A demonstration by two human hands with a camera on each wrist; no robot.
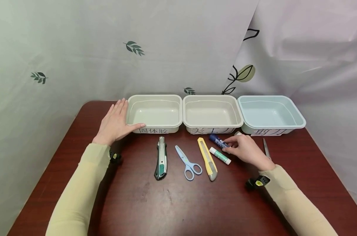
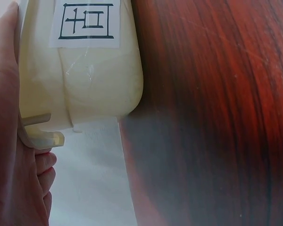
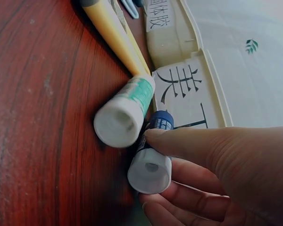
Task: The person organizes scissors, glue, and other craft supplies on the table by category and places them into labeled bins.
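My right hand [image 1: 246, 149] pinches a dark blue glue stick [image 1: 218, 141] between thumb and fingers, down at the table. In the right wrist view, the white end of that glue stick [image 3: 150, 174] faces the camera. Beside it lies a green-and-white glue stick [image 1: 220, 155], apart from the fingers. A pale end of something [image 1: 238, 133] shows behind the hand, mostly hidden. My left hand [image 1: 114, 123] rests on the left corner of the left cream bin [image 1: 154, 126], fingers straight along its side and thumb along the front rim. The left wrist view shows this bin's labelled front [image 2: 94, 70].
A green-and-grey utility knife [image 1: 161, 159], light blue scissors [image 1: 188, 162] and a yellow utility knife [image 1: 207, 159] lie in a row. A middle bin [image 1: 213, 125] and a light blue bin [image 1: 274, 126] continue the bin row. A metal blade [image 1: 266, 148] pokes out behind the right wrist.
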